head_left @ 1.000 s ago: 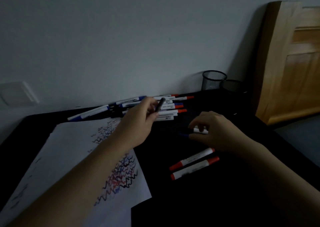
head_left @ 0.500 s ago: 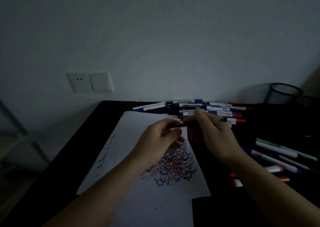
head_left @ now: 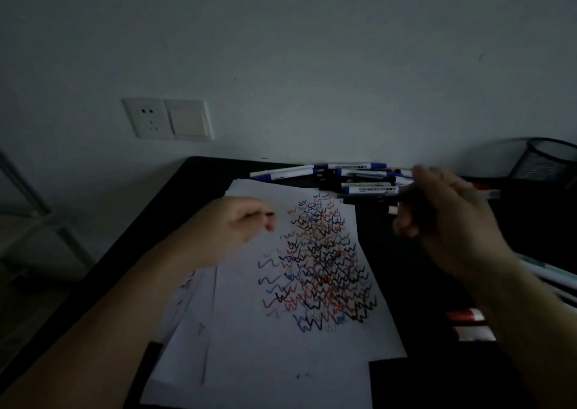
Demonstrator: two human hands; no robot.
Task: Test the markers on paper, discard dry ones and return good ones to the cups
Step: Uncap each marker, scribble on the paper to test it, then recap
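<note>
- My paper (head_left: 281, 330) lies closest to me on the dark table (head_left: 175, 208), with more sheets under it sticking out on the left.
- The paper is full of zigzag scribbles (head_left: 318, 271) in black, red and blue, all packed together in one patch.
- On my right, low down beside my arm, two markers with red ends (head_left: 468, 324) lie on the table.
- A bit farther right, some pale markers (head_left: 549, 276) peek out from behind my arm at the edge.
- My left hand (head_left: 237, 227) is over the top left part of the paper. My fingers are curled shut around something small and dark, which looks like a marker cap (head_left: 270, 214). I can only see a tiny bit of it.
- My right hand (head_left: 443, 218) is up over the table, to the right of the paper. It grips a marker (head_left: 487, 193) that pokes out sideways past my fingers. It is blurry.
- Behind my hands, a pile of markers (head_left: 349, 177) lies along the back of the table, next to the wall. Most are white with blue ends.
- A black mesh cup (head_left: 549, 158) stands at the far right.
- On the wall, a white socket and switch (head_left: 168, 119) sit to the left.
</note>
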